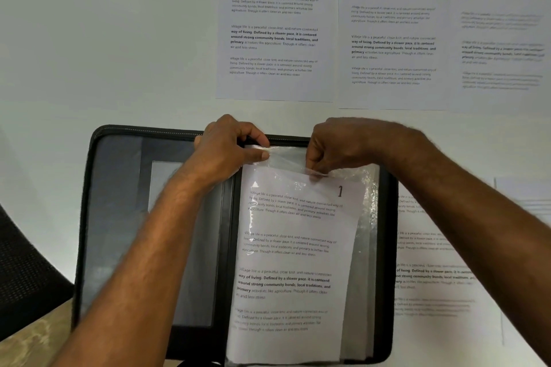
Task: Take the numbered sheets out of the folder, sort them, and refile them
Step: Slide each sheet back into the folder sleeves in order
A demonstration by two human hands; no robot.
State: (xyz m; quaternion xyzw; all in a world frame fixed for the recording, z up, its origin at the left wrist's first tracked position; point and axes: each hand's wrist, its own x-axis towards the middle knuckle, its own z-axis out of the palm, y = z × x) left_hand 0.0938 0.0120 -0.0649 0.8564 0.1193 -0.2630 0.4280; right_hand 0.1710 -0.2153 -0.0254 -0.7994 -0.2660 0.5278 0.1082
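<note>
A black zip folder [119, 202] lies open on the white table in front of me. On its right half, sheet 1 [292, 262] sits tilted inside a clear plastic sleeve [366, 202]. My left hand [226, 152] pinches the sleeve's top edge at the left. My right hand [337, 146] pinches the same top edge further right, just above the sheet's top. Sheets 2 [274, 24], 3 [393, 30] and 4 [501, 36] lie side by side on the table beyond the folder.
Another printed sheet [441, 277] lies to the right of the folder, partly under my right forearm. A dark chair [26, 277] shows at the lower left, past the table edge. The table [104, 39] is white.
</note>
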